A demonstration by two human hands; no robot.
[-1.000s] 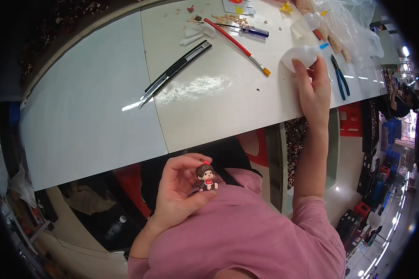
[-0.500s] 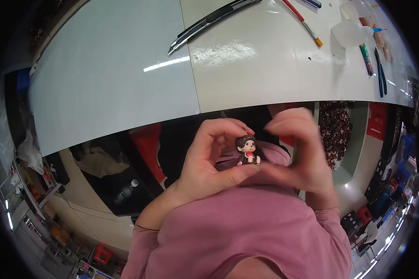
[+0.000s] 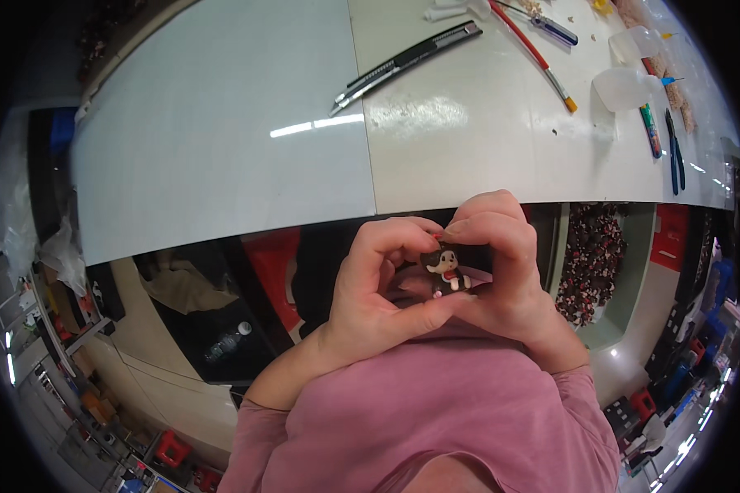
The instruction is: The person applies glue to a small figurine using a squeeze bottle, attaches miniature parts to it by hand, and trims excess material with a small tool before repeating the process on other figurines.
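Note:
A small brown-and-cream monkey-like figurine [image 3: 446, 267] with a red patch on its chest sits upright between my hands, in front of my body and just below the table edge. My left hand [image 3: 368, 283] grips it from the left, index finger at its head and thumb at its base. From the right, my right hand [image 3: 510, 263] closes on it too, its fingertips meeting the left ones at the red top of the head and its thumb at the base. My fingertips cover parts of the figurine's top and bottom.
On the table [image 3: 222, 148] lie a utility knife [image 3: 407, 66], a red brush [image 3: 543, 62], a screwdriver [image 3: 555, 31], a glue tube [image 3: 651, 131] and pliers [image 3: 675, 152]. Clear needle-tip bottles [image 3: 625, 89] stand at right. Below, a pale bin [image 3: 641, 275] holds many small brown pieces [image 3: 588, 263].
My right hand has moved in to the figurine, its fingers now touching the head beside my left fingertips. The whole view has shifted slightly, so the table appears lower.

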